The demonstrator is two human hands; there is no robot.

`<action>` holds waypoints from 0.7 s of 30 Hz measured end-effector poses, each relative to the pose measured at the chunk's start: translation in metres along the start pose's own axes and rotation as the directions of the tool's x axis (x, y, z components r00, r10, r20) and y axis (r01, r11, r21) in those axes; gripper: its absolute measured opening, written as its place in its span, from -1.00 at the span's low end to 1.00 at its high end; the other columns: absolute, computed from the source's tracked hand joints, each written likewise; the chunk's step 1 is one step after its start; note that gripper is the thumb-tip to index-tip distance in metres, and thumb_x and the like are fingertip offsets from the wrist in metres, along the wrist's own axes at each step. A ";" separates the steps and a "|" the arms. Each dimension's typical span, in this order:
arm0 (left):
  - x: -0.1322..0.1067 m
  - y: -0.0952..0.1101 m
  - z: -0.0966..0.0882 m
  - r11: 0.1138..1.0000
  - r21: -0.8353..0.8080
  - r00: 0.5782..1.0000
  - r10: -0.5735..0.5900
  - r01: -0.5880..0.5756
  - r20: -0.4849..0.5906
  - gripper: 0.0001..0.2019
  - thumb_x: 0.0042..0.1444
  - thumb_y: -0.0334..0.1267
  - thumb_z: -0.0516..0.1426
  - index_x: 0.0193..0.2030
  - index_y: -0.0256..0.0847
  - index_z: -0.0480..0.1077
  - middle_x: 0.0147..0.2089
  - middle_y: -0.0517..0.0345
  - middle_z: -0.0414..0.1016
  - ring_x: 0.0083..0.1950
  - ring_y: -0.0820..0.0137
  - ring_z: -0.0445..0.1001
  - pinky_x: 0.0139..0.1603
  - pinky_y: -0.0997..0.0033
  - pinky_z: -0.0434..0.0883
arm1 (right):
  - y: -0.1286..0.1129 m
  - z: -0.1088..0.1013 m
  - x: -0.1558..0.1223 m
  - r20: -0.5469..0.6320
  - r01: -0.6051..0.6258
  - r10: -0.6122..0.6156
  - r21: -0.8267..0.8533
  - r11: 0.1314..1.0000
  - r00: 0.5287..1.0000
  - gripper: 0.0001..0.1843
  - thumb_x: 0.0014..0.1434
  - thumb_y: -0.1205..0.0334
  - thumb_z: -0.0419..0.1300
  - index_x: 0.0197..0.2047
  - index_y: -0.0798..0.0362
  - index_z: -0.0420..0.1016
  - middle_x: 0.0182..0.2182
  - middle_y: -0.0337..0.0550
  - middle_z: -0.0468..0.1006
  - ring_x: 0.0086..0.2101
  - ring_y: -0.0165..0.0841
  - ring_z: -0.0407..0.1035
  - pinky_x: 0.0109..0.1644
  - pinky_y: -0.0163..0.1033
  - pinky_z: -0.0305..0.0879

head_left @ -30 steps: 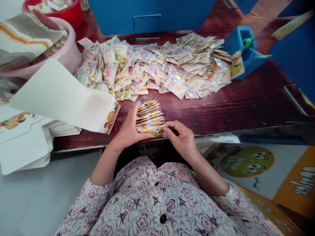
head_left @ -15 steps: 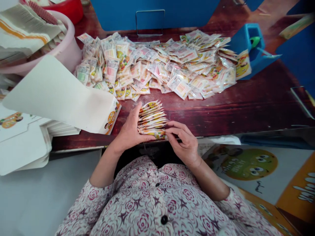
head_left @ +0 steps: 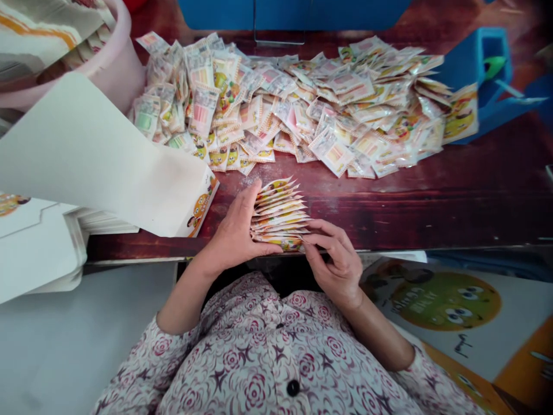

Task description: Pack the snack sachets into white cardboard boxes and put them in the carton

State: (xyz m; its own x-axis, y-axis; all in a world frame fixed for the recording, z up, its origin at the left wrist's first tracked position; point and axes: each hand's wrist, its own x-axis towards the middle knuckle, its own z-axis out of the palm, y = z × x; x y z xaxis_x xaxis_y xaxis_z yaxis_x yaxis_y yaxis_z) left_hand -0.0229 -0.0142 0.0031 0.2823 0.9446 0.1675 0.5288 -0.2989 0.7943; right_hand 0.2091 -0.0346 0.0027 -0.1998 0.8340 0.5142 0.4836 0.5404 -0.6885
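A stack of small printed sachets (head_left: 280, 214) stands on edge at the table's front edge. My left hand (head_left: 235, 227) is wrapped round its left side, with the thumb along the near face and the fingers at the far end. At the right near corner, my right hand (head_left: 334, 259) pinches the edge of the nearest sachets between thumb and fingertips. Beyond both hands spreads a heap of loose sachets (head_left: 298, 109). Left of my left hand lies an open white carton (head_left: 142, 184) with an orange cartoon print on its end.
Flat white cartons (head_left: 38, 248) are piled at the left edge. Behind them stands a pink basin (head_left: 116, 63) holding packaging. A blue tape dispenser (head_left: 479, 75) is at the back right, and a blue bin (head_left: 294, 14) at the back. Printed boxes (head_left: 458, 311) sit below the table, right.
The camera view has shifted, so the table things appear displaced. Both hands keep nearly the same hold on the sachet stack.
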 end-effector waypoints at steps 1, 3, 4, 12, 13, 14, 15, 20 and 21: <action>0.000 0.000 0.000 1.000 0.005 1.000 -0.001 0.001 0.000 0.28 -0.15 0.12 0.44 0.53 0.04 -0.31 0.51 -0.18 -0.02 0.50 -0.20 0.04 0.47 -0.31 0.12 | 0.000 0.000 0.000 0.003 -0.002 0.002 -0.001 1.000 1.000 -0.74 0.23 0.46 0.24 -0.08 -0.07 0.52 -0.01 -0.08 0.59 -0.04 -0.25 0.54 0.02 -0.05 0.55; 0.000 0.001 0.000 1.000 0.012 1.000 -0.001 0.000 0.001 0.28 -0.15 0.12 0.44 0.53 0.04 -0.32 0.50 -0.19 -0.01 0.49 -0.20 0.07 0.46 -0.30 0.14 | 0.000 -0.001 0.001 0.015 -0.003 0.003 -0.001 1.000 1.000 -0.73 0.22 0.46 0.23 -0.08 -0.08 0.51 -0.02 -0.09 0.60 -0.05 -0.25 0.54 0.01 -0.05 0.56; 0.000 0.001 0.000 1.000 0.014 1.000 0.000 0.000 0.002 0.28 -0.15 0.13 0.44 0.53 0.04 -0.32 0.49 -0.19 0.00 0.48 -0.19 0.08 0.45 -0.30 0.15 | -0.001 -0.001 0.001 0.023 -0.008 0.008 0.001 1.000 1.000 -0.73 0.23 0.47 0.23 -0.08 -0.07 0.51 -0.02 -0.09 0.60 -0.05 -0.26 0.54 0.01 -0.06 0.56; 0.000 0.000 0.000 1.000 0.024 1.000 0.013 -0.013 0.007 0.28 -0.14 0.17 0.42 0.53 0.04 -0.34 0.50 -0.20 -0.02 0.49 -0.21 0.06 0.46 -0.32 0.12 | -0.001 -0.004 0.003 0.109 -0.072 0.055 0.163 0.984 0.993 -0.67 0.23 0.47 0.21 0.01 -0.07 0.48 -0.11 -0.13 0.60 -0.05 -0.27 0.53 0.06 -0.09 0.53; 0.000 -0.001 0.000 1.000 0.023 1.000 0.013 -0.013 0.007 0.28 -0.14 0.17 0.42 0.53 0.05 -0.34 0.50 -0.19 -0.03 0.49 -0.22 0.05 0.46 -0.32 0.12 | -0.001 -0.005 0.002 0.117 -0.101 0.083 0.159 0.982 0.990 -0.63 0.24 0.45 0.21 0.07 -0.08 0.46 -0.10 -0.13 0.60 -0.07 -0.28 0.53 0.05 -0.10 0.53; -0.001 -0.001 0.000 1.000 0.022 1.000 0.008 -0.008 0.005 0.28 -0.13 0.17 0.42 0.53 0.05 -0.34 0.51 -0.19 -0.03 0.49 -0.22 0.05 0.46 -0.32 0.12 | -0.001 -0.005 0.002 0.122 -0.129 0.111 0.151 0.980 0.986 -0.59 0.25 0.42 0.21 0.14 -0.08 0.43 -0.09 -0.12 0.60 -0.09 -0.29 0.53 0.03 -0.11 0.54; -0.001 -0.001 0.001 1.000 0.020 1.000 0.000 0.000 0.002 0.28 -0.13 0.18 0.41 0.53 0.05 -0.34 0.51 -0.19 -0.04 0.49 -0.22 0.05 0.46 -0.32 0.13 | -0.001 -0.005 0.002 0.127 -0.151 0.133 0.147 0.978 0.983 -0.53 0.26 0.39 0.21 0.22 -0.09 0.38 -0.09 -0.12 0.60 -0.10 -0.30 0.53 0.03 -0.10 0.54; -0.001 0.000 0.001 1.000 0.016 1.000 -0.023 0.023 -0.005 0.27 -0.14 0.19 0.41 0.53 0.05 -0.33 0.51 -0.20 -0.03 0.49 -0.24 0.05 0.45 -0.34 0.14 | -0.001 -0.005 0.006 0.153 -0.179 0.155 0.151 0.972 0.976 -0.36 0.29 0.31 0.20 0.40 -0.07 0.20 -0.14 -0.14 0.57 -0.14 -0.31 0.51 0.02 -0.09 0.54; -0.001 0.000 0.001 1.000 0.018 1.000 -0.019 0.019 -0.001 0.27 -0.13 0.19 0.41 0.53 0.05 -0.34 0.51 -0.21 -0.04 0.49 -0.24 0.04 0.45 -0.35 0.14 | -0.001 -0.005 0.007 0.161 -0.178 0.154 0.144 0.973 0.975 -0.38 0.29 0.30 0.21 0.38 -0.07 0.22 -0.14 -0.14 0.57 -0.15 -0.32 0.51 0.00 -0.11 0.54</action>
State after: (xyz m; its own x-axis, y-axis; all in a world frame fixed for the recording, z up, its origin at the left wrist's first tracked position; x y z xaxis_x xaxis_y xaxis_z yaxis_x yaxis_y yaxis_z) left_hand -0.0224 -0.0155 0.0024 0.2710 0.9503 0.1531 0.5483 -0.2831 0.7869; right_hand 0.2114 -0.0297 0.0101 -0.2578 0.9142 0.3126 0.3832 0.3938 -0.8355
